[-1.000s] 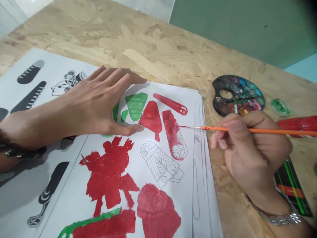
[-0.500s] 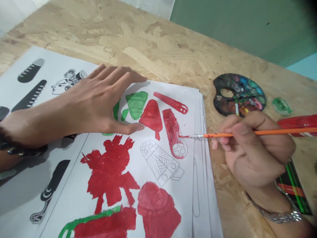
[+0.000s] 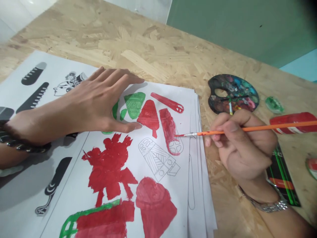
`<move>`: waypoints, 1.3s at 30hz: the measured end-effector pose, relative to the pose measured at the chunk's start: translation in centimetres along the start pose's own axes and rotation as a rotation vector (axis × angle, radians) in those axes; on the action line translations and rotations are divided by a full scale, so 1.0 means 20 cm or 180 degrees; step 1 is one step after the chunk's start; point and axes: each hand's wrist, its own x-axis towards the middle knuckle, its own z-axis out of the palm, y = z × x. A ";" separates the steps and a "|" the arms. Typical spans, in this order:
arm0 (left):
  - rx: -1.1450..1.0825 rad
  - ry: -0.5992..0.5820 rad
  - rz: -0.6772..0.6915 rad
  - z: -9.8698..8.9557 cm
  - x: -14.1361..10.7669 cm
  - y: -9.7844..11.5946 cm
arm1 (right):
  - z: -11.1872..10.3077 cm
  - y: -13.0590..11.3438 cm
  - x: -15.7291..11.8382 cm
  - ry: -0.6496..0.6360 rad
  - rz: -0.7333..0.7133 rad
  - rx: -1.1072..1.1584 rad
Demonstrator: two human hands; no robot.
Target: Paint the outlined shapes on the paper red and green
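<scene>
My right hand [image 3: 244, 145] pinches an orange paintbrush [image 3: 257, 128]. The brush's red-wet tip rests at the right edge of a long, partly red shape [image 3: 167, 125] with a round, unpainted spoked end. My left hand [image 3: 99, 99] lies spread on the paper [image 3: 183, 191], thumb and fingers apart, holding nothing. Between and beside its fingers are green shapes [image 3: 134, 104] and a red cone-like shape [image 3: 149, 115]. An uncoloured outline drawing [image 3: 158, 158] sits below the brush tip. Larger red painted figures [image 3: 109, 168] fill the lower part of the sheet.
A dark palette [image 3: 234, 91] with mixed paints and another brush stands beyond my right hand. Near it are a small green paint pot [image 3: 274, 104], a red tube [image 3: 296, 122] and a black device with green lines [image 3: 284, 178]. The wood-chip table [image 3: 148, 43] lies beneath.
The view has shifted slightly, so the palette and sheets appear further left. My right hand still pinches the brush, its tip still near the same shape's edge. My left hand stays spread.
</scene>
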 end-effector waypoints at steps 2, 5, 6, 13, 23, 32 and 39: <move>-0.0001 -0.0032 0.0002 -0.01 0.00 0.00 | 0.00 0.00 0.00 0.0030 -0.0041 -0.0006; 0.0015 -0.0092 0.0014 -0.02 0.01 0.02 | 0.01 0.01 0.00 0.0046 -0.0011 0.0072; 0.0016 -0.0107 0.0026 -0.03 0.01 0.02 | 0.01 0.01 0.00 0.0024 0.0009 0.0098; -0.0014 -0.0202 -0.0006 -0.05 0.01 0.03 | 0.01 -0.01 0.01 -0.0066 -0.0111 0.0319; -0.0137 -0.0173 -0.0003 -0.06 0.01 0.04 | 0.00 0.01 -0.03 0.0044 -0.0098 0.0217; -0.0238 -0.0298 -0.0174 -0.09 0.02 0.07 | 0.00 0.01 -0.01 0.0068 -0.0249 0.0118; -0.0079 -0.0171 0.0058 -0.06 0.01 0.03 | 0.01 0.00 -0.03 -0.0017 -0.0361 -0.0076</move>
